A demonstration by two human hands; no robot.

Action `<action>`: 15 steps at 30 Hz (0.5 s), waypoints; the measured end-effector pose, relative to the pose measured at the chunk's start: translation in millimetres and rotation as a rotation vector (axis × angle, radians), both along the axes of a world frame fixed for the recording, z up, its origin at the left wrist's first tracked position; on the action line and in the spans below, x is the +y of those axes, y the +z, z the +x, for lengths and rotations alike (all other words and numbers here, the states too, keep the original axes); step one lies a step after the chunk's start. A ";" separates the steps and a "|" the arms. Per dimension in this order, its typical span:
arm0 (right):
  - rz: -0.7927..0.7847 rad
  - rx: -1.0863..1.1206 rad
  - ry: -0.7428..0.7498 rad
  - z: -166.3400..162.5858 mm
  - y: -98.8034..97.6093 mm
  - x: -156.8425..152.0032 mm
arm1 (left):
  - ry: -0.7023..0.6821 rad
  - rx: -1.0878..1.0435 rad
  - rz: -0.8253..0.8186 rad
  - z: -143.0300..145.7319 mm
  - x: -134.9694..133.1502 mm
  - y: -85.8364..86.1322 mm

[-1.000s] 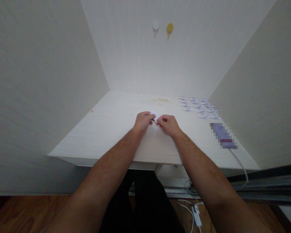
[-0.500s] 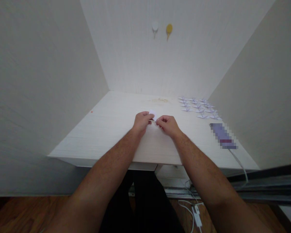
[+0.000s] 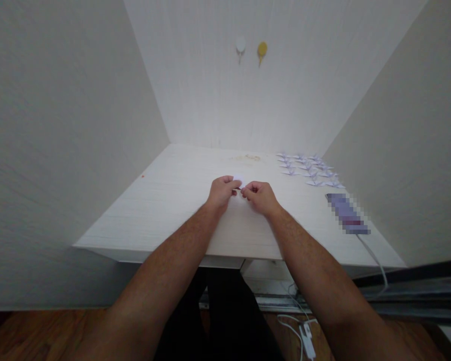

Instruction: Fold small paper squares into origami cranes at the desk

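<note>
A small piece of white paper [image 3: 239, 178] is held between my two hands, above the middle of the white desk [image 3: 154, 215]. My left hand [image 3: 222, 192] pinches it from the left, thumb on top. From the right, the fingertips of my right hand [image 3: 260, 194] are closed on its lower right edge. The fingers cover much of the paper, so its exact folds cannot be made out. Several folded paper cranes [image 3: 308, 168] stand in rows at the back right of the desk.
A pixelated phone-like device [image 3: 346, 213] lies on the right, with a white cable [image 3: 374, 255] running over the front edge. Two hooks, one white [image 3: 240, 45] and one yellow [image 3: 262, 48], are on the back wall. A power strip [image 3: 307, 340] lies on the floor.
The view has tilted slightly, so everything sits a little lower. Both hands keep their hold on the paper; less of it shows above the left thumb.
</note>
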State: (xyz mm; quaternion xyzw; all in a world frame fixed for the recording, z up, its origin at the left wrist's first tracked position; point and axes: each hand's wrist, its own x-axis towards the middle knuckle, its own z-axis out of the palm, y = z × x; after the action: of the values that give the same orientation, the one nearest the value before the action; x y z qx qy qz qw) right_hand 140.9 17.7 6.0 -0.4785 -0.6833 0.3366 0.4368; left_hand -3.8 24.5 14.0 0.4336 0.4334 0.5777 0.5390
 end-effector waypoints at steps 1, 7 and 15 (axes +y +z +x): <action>-0.011 0.011 0.019 0.7 0.9 0.2 | -0.004 -0.019 -0.005 -0.1 -0.2 0.3; -0.058 0.040 0.071 2.9 4.2 0.8 | -0.020 -0.085 -0.039 -0.2 -0.7 2.0; -0.076 0.049 0.051 5.3 0.7 -0.1 | -0.130 -0.069 -0.069 -1.3 -2.8 2.8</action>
State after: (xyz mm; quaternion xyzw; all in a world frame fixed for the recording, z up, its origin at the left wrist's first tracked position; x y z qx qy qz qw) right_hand 146.3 17.7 6.7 -0.4686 -0.6712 0.3850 0.4262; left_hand -5.2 21.8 16.8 0.4217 0.4052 0.5409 0.6045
